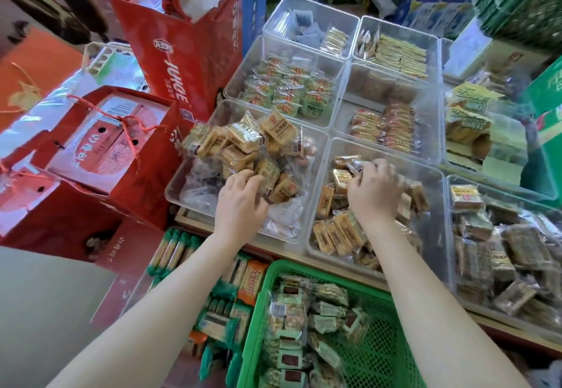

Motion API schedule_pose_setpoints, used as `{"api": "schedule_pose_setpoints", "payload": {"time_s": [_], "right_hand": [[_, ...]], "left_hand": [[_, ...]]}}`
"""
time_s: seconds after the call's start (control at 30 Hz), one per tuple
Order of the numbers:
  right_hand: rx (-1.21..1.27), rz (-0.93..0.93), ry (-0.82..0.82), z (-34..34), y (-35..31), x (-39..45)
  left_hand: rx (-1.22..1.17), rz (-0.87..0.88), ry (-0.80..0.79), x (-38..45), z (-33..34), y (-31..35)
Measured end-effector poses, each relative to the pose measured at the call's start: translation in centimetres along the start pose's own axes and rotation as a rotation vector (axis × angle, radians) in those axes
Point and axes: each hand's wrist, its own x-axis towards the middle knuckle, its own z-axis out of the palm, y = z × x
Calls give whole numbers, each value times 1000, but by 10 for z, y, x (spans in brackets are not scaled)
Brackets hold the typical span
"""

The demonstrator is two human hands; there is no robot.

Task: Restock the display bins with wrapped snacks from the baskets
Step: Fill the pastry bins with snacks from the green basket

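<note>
Both hands point(240, 202) point(375, 190) curled, gripping wrapped snacks point(267, 171).

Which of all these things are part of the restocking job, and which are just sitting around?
Part of the job:
- left hand in the tan snack bin
- right hand in the middle bin of brown packets
- green basket of wrapped snacks

Just sitting around:
- red gift bag
- red boxes
- cartons behind

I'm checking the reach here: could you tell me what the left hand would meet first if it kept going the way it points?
Probably the tan wrapped snacks heaped in the clear bin: the left hand points up and away, its fingertips already at that pile.
</note>
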Motion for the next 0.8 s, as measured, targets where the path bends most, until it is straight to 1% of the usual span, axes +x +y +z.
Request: {"api": "schedule_pose_setpoints", "payload": {"time_s": [0.03, 0.1, 0.13, 0.17, 0.23, 0.27, 0.3, 0.4, 0.5, 0.57, 0.67, 0.77, 0.8], "right_hand": [[91, -112, -44, 6, -21, -3], [211, -307, -225, 23, -60, -11], [226, -380, -321, 31, -78, -15], [213, -425, -409, 39, -93, -19], [144, -430, -528, 55, -115, -26], [106, -413, -538, 62, -123, -28], [67, -397, -514, 67, -128, -29], [-12, -352, -470, 79, -136, -27], [74, -292, -480, 86, -140, -14], [245, -215, -507, 82, -139, -7], [677, -34, -576, 57, -128, -7], [1245, 342, -623, 25, -103, -17], [1345, 415, -592, 18, -89, -23]], "left_hand": [[28, -22, 13, 6, -4, -3], [81, -17, -33, 16, -8, -6], [87, -1, -54, 19, -8, -6], [76, 11, -61, 21, -8, -6], [23, 14, -39, 21, -8, -7], [-12, 14, -29, 19, -9, -7], [-47, 17, -30, 18, -10, -8], [-149, -16, -74, 9, -13, -13], [-224, -58, -42, 0, -14, -21], [-201, -61, -14, -5, -12, -26], [-64, -46, -49, -15, -4, -35], [152, -12, -129, -28, 8, -41], [205, 1, -140, -30, 11, -41]]}}
